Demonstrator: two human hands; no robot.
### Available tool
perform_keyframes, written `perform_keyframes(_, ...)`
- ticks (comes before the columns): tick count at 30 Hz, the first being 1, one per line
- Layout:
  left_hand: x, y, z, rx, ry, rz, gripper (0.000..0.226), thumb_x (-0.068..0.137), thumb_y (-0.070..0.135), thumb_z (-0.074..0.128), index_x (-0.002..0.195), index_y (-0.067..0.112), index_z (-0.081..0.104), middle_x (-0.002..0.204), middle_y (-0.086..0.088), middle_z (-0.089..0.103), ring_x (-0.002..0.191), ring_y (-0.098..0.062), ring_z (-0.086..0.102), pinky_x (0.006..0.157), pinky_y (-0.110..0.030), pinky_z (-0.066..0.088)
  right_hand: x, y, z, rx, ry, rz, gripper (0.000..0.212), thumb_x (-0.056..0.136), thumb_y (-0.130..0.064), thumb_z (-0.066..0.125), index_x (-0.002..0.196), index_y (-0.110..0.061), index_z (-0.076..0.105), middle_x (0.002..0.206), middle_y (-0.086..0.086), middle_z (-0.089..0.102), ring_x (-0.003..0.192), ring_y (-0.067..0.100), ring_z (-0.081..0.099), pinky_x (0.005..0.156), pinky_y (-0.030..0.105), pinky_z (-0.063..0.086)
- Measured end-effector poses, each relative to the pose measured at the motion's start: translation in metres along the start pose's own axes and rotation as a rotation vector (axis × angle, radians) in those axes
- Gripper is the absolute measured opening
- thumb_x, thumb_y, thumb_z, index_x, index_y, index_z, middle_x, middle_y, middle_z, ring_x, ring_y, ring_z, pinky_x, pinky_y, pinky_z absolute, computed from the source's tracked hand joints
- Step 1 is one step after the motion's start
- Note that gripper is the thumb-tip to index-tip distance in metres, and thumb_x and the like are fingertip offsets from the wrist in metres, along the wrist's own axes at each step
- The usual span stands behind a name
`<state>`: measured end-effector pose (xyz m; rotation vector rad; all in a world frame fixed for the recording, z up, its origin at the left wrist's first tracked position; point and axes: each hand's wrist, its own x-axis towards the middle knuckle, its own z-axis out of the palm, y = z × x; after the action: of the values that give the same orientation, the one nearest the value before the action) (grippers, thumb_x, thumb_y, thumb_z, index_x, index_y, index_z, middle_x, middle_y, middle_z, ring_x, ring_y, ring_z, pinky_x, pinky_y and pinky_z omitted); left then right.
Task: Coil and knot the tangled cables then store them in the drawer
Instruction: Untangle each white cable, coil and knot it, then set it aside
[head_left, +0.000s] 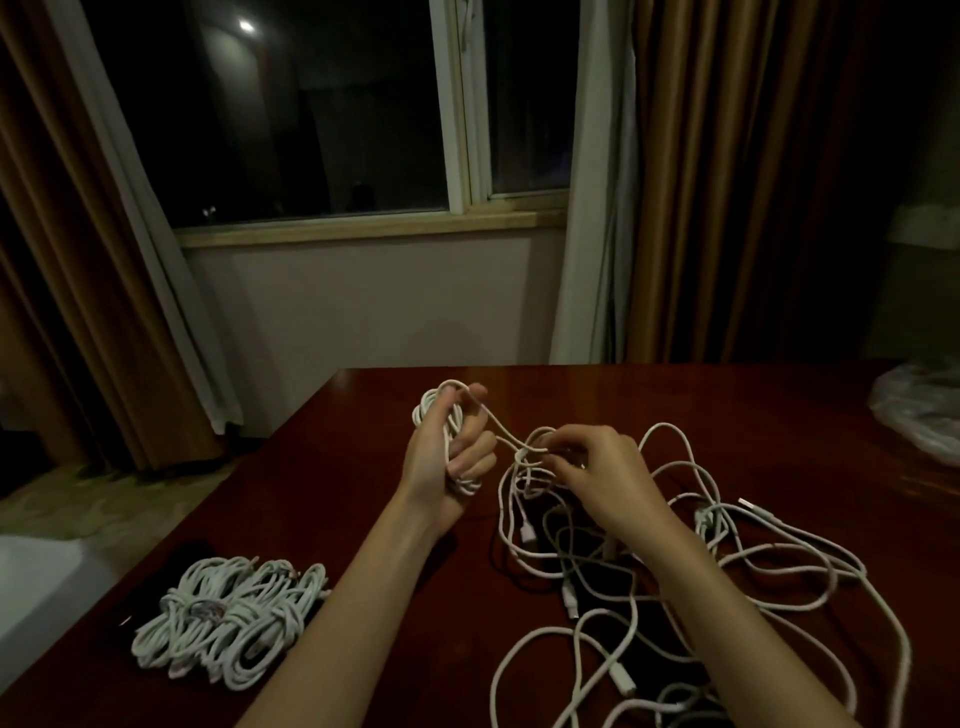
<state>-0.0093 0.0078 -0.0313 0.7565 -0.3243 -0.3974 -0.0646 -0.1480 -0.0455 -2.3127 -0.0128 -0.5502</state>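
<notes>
Gripping a small coil of white cable (448, 431), the left hand (445, 457) is curling its fingers round the loops and holding them upright above the dark red table (363, 467), while the right hand (597, 467) is pinching a strand where several loops are crossing, just beside the coil; a short length of cable is running taut between the two hands. Nearest the person, on the near right part of the table, the tangled white cables (727, 571) are sprawling in loose loops under and around the right forearm, with a few connector plugs showing among them and a dark flat thing lying beneath that I cannot make out. On the table's near left, well apart from the tangle, a heap of coiled and knotted white cables (231, 618) is resting close to the edge. Toward the table's far right corner, a crumpled clear plastic bag (919, 410) is lying. Beyond the table's far edge, brown curtains (727, 182) are hanging on both sides of a dark window (322, 104), with a pale wall beneath its sill.
</notes>
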Motion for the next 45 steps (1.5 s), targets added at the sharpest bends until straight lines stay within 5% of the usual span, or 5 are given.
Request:
perform_keyframes(13,0.007,-0.035,0.005,0.553,0.068,-0.087,0.023,0.094,0.018,0.056,0.113,0.009,0.067,0.084,-0.006,0.071,0.032,-0.002,0.034,0.033,-0.013,0.026,0.008,0.003,-0.027,0.621,0.153,0.161,0.019,0.093,-0.026,0.060,0.089,-0.017,0.076,0.092,-0.003,0.073,0.089,0.000,0.067,0.074,0.010,0.045)
perform_keyframes(18,0.012,-0.047,0.019,0.772,-0.031,0.051,0.019,0.081,0.013,0.076,0.099,0.016,0.073,0.089,-0.007,0.076,0.082,-0.020,0.071,0.075,-0.030,0.052,0.006,-0.003,-0.037,0.756,0.165,0.135,0.021,0.093,-0.026,0.059,0.086,-0.015,0.076,0.074,0.002,0.073,0.076,0.013,0.070,0.066,0.017,0.052)
perform_keyframes(24,0.011,-0.046,0.019,0.563,-0.039,-0.014,0.015,0.078,0.017,0.072,0.092,0.015,0.068,0.072,-0.012,0.051,0.029,-0.003,0.027,0.030,-0.015,0.022,0.006,-0.006,-0.043,0.940,0.053,0.133,0.025,0.094,-0.020,0.056,0.092,-0.001,0.072,0.075,0.008,0.071,0.071,0.015,0.069,0.061,0.018,0.052)
perform_keyframes(33,0.013,-0.018,-0.014,0.549,0.247,0.012,0.028,0.099,0.015,0.047,0.078,0.005,0.061,0.049,-0.001,0.049,0.027,-0.004,0.024,0.031,-0.013,0.016,0.014,0.002,-0.030,0.503,0.128,0.090,0.024,0.096,-0.022,0.056,0.082,-0.013,0.074,0.070,-0.006,0.070,0.072,0.007,0.067,0.076,0.028,0.053)
perform_keyframes(45,-0.008,-0.006,-0.010,0.649,-0.135,-0.341,0.026,0.091,0.010,0.043,0.068,0.012,0.053,0.044,0.007,0.042,0.032,-0.001,0.032,0.034,-0.013,0.022,0.003,-0.027,0.007,-0.001,-0.039,-0.268,0.027,0.097,-0.032,0.049,0.121,-0.025,0.061,0.119,-0.011,0.061,0.112,0.001,0.053,0.107,0.026,0.035)
